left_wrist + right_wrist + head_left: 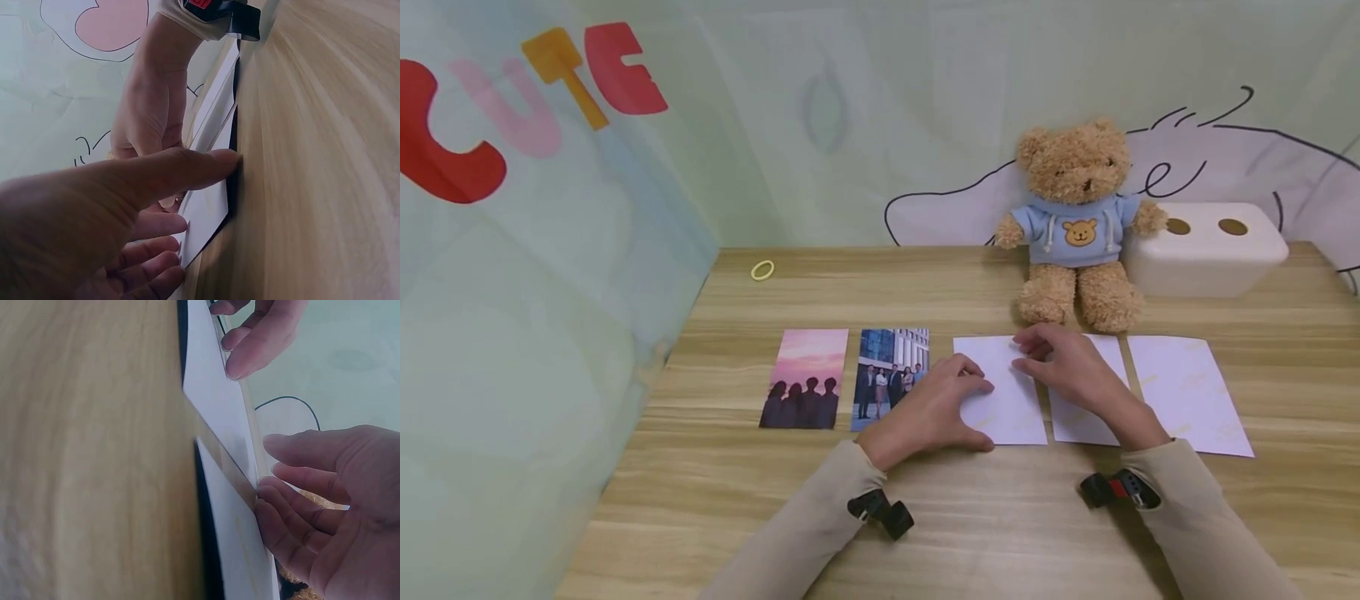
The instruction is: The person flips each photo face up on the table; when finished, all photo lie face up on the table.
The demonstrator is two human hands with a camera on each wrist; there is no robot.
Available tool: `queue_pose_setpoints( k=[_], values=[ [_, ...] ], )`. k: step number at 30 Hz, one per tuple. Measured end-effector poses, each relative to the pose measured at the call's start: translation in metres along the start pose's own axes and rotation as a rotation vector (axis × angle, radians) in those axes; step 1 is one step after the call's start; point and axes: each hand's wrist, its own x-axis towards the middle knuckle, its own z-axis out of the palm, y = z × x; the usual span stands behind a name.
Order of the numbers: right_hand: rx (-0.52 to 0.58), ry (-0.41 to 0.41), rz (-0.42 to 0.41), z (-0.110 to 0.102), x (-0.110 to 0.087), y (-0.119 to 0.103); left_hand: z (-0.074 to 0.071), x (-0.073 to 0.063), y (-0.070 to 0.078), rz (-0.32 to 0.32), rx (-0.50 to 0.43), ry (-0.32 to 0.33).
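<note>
Three white cards lie in a row on the wooden table: a left card [1011, 417], a middle card [1078, 423] and a right card [1187, 400]. My left hand [928, 408] is spread at the left card, with its thumb by the near edge and its fingertips over the left side. Across the far part of the left and middle cards reaches my right hand [1071, 367], its fingers loosely bent near the gap between them. In the right wrist view, the fingertips [269, 509] sit right at the card edges. Partly behind my left hand is a group photo [883, 367].
Left of the group photo lies a photo of silhouettes at sunset [805, 379]. A yellow ring [763, 271] is at the far left. A teddy bear [1078, 225] in a blue hoodie sits behind the cards, beside a white box [1202, 258] with two round holes.
</note>
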Motion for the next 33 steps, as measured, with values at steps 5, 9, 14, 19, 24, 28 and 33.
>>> queue_pose_setpoints(
  k=[5, 9, 14, 19, 24, 28, 33],
  values=[
    [0.011, 0.008, -0.002, 0.001, 0.0, -0.001, -0.001, -0.001, 0.0, -0.011, 0.004, -0.011],
    [0.003, 0.003, 0.007, 0.002, 0.0, -0.001, 0.0, -0.001, -0.001, -0.009, -0.004, -0.013],
    [-0.015, 0.0, 0.017, 0.0, -0.002, -0.004, 0.0, -0.001, -0.003, 0.014, -0.008, -0.004],
    [-0.014, -0.023, 0.013, -0.003, -0.003, -0.005, 0.0, -0.001, -0.004, 0.02, -0.017, -0.014],
    [-0.024, -0.027, -0.007, -0.005, -0.003, -0.006, 0.001, -0.001, -0.005, 0.035, -0.014, -0.008],
    [-0.023, -0.026, -0.019, -0.008, -0.003, -0.006, -0.001, 0.0, -0.006, 0.044, -0.021, -0.004],
    [-0.034, -0.046, 0.001, -0.011, -0.003, -0.007, -0.002, 0.001, -0.007, 0.053, -0.025, -0.005]
  ],
)
